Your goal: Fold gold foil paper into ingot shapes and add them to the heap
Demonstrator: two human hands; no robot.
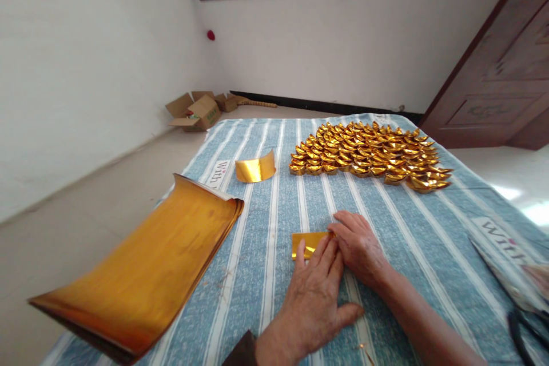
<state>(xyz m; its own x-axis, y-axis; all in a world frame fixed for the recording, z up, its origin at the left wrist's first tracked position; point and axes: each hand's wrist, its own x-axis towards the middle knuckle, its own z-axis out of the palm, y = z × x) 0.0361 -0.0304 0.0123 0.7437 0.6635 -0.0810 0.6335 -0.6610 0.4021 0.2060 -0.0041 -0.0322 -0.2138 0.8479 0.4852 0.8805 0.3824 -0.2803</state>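
A small folded piece of gold foil paper (297, 246) lies flat on the striped cloth in front of me. My left hand (315, 291) rests on it from above, fingers stretched out over the paper and thumb spread to the right. At the paper's right end, my right hand (360, 246) has its fingers bent together on the edge, close against the left fingertips. The left fingers partly cover the paper, and the tips of the right fingers are hard to make out. Beyond the hands stands a curved gold foil strip (256, 169).
Rows of folded gold ingots (364, 151) fill the far right of the blue striped cloth (257, 274). A stack of gold foil sheets (146, 263) lies at the left edge. Scissors (514, 291) are at the right edge. Cardboard boxes (199, 111) sit on the floor.
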